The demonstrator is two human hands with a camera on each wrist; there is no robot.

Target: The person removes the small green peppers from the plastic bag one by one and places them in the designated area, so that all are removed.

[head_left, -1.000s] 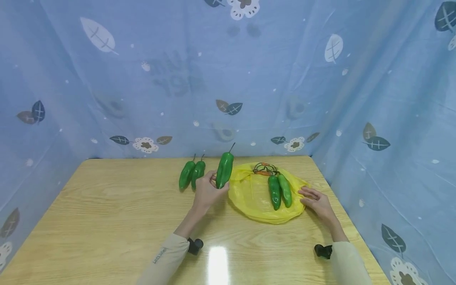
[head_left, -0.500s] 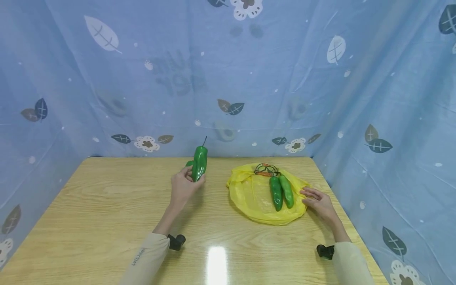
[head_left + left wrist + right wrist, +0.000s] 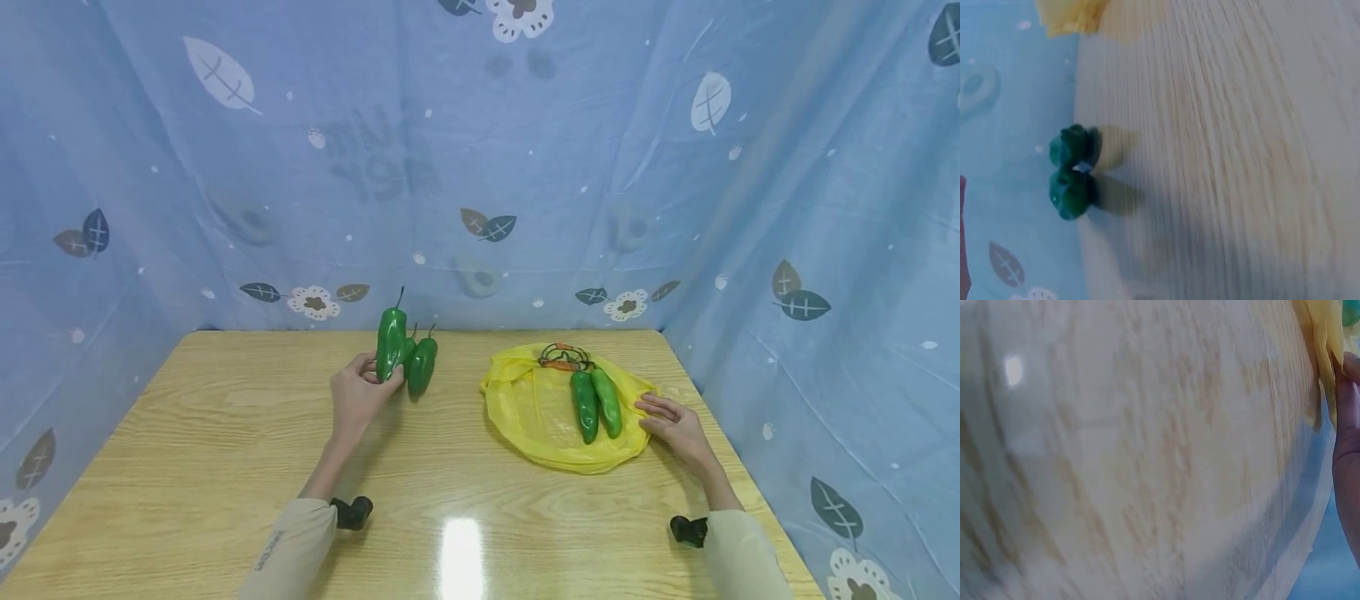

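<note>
In the head view my left hand (image 3: 358, 398) grips a green pepper (image 3: 391, 343) upright, its stem pointing up, above the table's far left-centre. Just right of it two more green peppers, one partly hidden behind the held one (image 3: 422, 365), rest on the table; the left wrist view shows the two peppers (image 3: 1070, 194) end-on. My right hand (image 3: 678, 432) holds the right edge of a yellow plastic bag (image 3: 536, 425), fingertips at its rim. On the bag lie two green peppers (image 3: 585, 407), side by side. The right wrist view catches only part of this hand (image 3: 1349, 444) beside the bag.
Dark cords with orange parts (image 3: 564, 357) sit at the bag's back edge. A wooden table (image 3: 225, 467) spreads beneath everything, bordered at the back and sides by a blue patterned curtain (image 3: 480, 167). Small black devices (image 3: 352, 512) are worn on both wrists.
My left hand has carried the pepper leftward, passing in front of the two resting peppers to their left side. My right hand has stayed at the bag's edge.
</note>
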